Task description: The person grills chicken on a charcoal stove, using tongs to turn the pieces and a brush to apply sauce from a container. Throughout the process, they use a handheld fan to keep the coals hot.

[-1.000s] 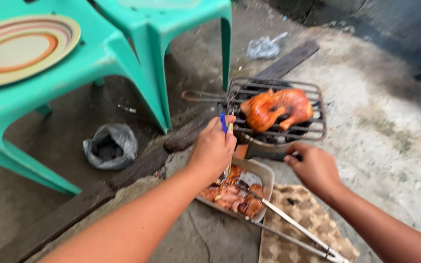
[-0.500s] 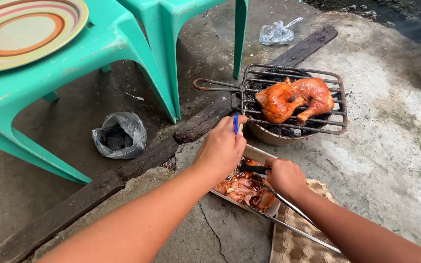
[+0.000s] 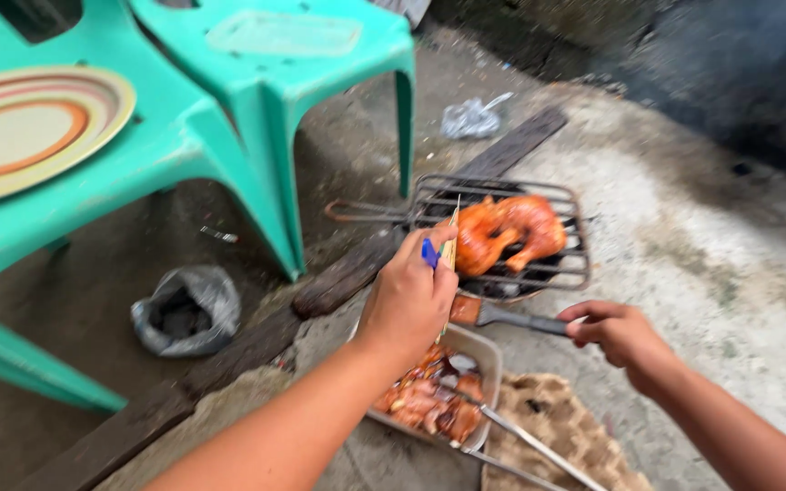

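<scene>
Left hand [image 3: 408,300]: grip closed around a slim blue-handled brush [image 3: 438,253], held upright, pale bristle end up, just short of the grill, so the tip can meet the meat.
Right hand [image 3: 619,333]: fingers pinched on the dark handle of a flat tool [image 3: 511,318]; its reddish blade end lies toward the left grip, below the grill rim. Long handle keeps the hand off the heat.
Chicken [image 3: 505,232]: glazed orange-brown, glossy skin, lying flat on the bars just beyond the brush tip.
Wire grill [image 3: 575,268]: dark metal bars, rectangular, long handle pointing left; sits over a round charcoal pot, mostly hidden.
Tray [image 3: 493,350]: shallow grey metal, directly under the left grip; holds wet, reddish marinated pieces.
Tongs [image 3: 539,445]: bare metal, one end resting in the tray, arms running down-right across a woven mat [image 3: 575,427].
Floor [image 3: 711,227]: rough concrete, with a charred plank [image 3: 347,273] left of the grip.
Further left: grey plastic bag [image 3: 186,309] of charcoal; teal plastic chairs [image 3: 220,118]; striped plate [image 3: 34,132] on one seat.
</scene>
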